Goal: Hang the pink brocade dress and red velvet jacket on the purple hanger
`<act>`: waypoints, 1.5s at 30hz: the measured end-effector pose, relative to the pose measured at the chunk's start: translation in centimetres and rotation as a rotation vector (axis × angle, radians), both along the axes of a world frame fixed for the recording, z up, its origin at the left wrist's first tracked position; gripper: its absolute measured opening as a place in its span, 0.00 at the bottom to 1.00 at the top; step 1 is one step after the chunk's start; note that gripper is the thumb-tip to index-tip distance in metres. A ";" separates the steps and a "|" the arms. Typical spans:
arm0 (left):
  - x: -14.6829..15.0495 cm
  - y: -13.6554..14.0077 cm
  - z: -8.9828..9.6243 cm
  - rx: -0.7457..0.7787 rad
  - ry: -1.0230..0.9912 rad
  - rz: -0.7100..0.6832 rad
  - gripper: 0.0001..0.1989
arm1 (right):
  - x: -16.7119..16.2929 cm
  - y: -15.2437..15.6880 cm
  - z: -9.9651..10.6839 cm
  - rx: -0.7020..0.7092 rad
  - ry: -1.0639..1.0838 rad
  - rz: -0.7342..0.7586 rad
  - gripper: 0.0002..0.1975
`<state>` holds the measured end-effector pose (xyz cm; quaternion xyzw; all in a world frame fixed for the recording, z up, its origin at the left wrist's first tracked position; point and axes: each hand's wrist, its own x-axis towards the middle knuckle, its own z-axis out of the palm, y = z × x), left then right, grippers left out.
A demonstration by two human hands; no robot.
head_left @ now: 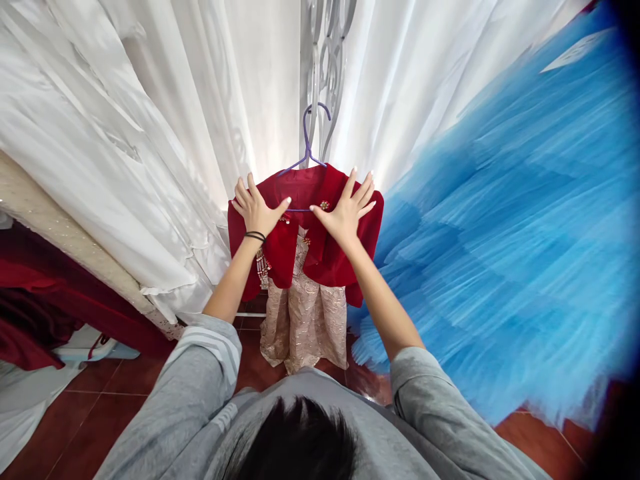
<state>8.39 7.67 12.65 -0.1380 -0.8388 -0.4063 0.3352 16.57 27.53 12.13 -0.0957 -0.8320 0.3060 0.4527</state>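
A short red velvet jacket (341, 243) with jewelled trims hangs on a purple hanger (306, 143), its hook over a pale ornate metal post. Below the jacket's open front shows a pinkish-beige patterned skirt (305, 320) reaching toward the floor. At the jacket's left shoulder is my left hand (259, 210), fingers spread, a dark band at the wrist. My right hand (346, 212) lies against the other shoulder, fingers also spread and thumb pointing inward. Both palms face the cloth; neither hand grips it. How firmly they touch the velvet I cannot tell.
Long white curtains (200, 100) fall behind and to the left. A large blue tulle gown (510, 247) fills the right side. Dark red garments (30, 280) and a sparkly beige cloth (85, 233) hang at the left. The floor has reddish tiles (110, 420).
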 end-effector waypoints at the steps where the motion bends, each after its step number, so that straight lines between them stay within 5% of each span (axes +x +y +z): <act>1: 0.6 0.8 -1.2 0.003 -0.049 0.057 0.54 | 0.1 -1.2 -0.7 -0.051 -0.055 -0.016 0.55; 4: 0.8 1.1 -5.2 0.051 -0.193 0.198 0.62 | 0.6 -1.2 -2.4 -0.171 -0.112 -0.119 0.52; 7: -0.4 -2.0 -7.3 0.097 -0.175 0.122 0.42 | 1.8 3.9 -2.5 -0.136 -0.022 -0.062 0.31; 9: -1.7 -5.4 -6.7 0.114 -0.120 -0.006 0.20 | 2.3 8.2 -1.3 -0.109 0.019 0.059 0.16; 11: -3.3 -8.7 -4.6 0.182 -0.077 -0.093 0.08 | 2.1 12.0 0.6 -0.125 0.034 0.121 0.08; 15: -7.2 -11.9 1.5 0.405 -0.057 -0.235 0.08 | -0.2 16.2 3.3 -0.403 -0.149 0.357 0.09; 17: -8.8 -11.5 3.0 0.419 -0.176 -0.334 0.06 | -1.4 16.9 3.0 -0.617 -0.340 0.516 0.09; 19: -9.5 -10.4 2.2 0.381 -0.348 -0.440 0.01 | -2.1 16.9 1.5 -0.788 -0.465 0.595 0.08; 22: -8.9 -8.9 -2.1 0.430 -0.746 -0.598 0.10 | -2.3 16.3 -1.2 -0.907 -0.484 0.612 0.07; 26: -7.7 -8.2 -6.7 0.647 -0.951 -0.636 0.11 | -2.2 16.0 -1.7 -0.869 -0.418 0.596 0.14; 28: -7.5 -8.2 -6.5 0.740 -0.833 -0.648 0.14 | -1.7 16.1 -0.7 -0.797 -0.277 0.570 0.19; 31: -7.2 -7.7 -4.6 0.861 -0.538 -0.666 0.24 | 0.0 15.7 0.7 -0.527 -0.058 0.571 0.13; 36: -5.5 -5.0 -2.5 0.518 -0.011 -0.190 0.23 | 2.7 13.2 0.3 -0.028 0.116 0.355 0.14; 39: -5.0 -4.0 -2.5 0.395 0.046 -0.006 0.19 | 2.9 12.0 -0.3 -0.006 0.172 0.247 0.16; 45: -6.0 -5.8 -2.3 0.533 0.022 -0.276 0.19 | 2.5 11.7 -0.2 -0.206 0.222 0.282 0.21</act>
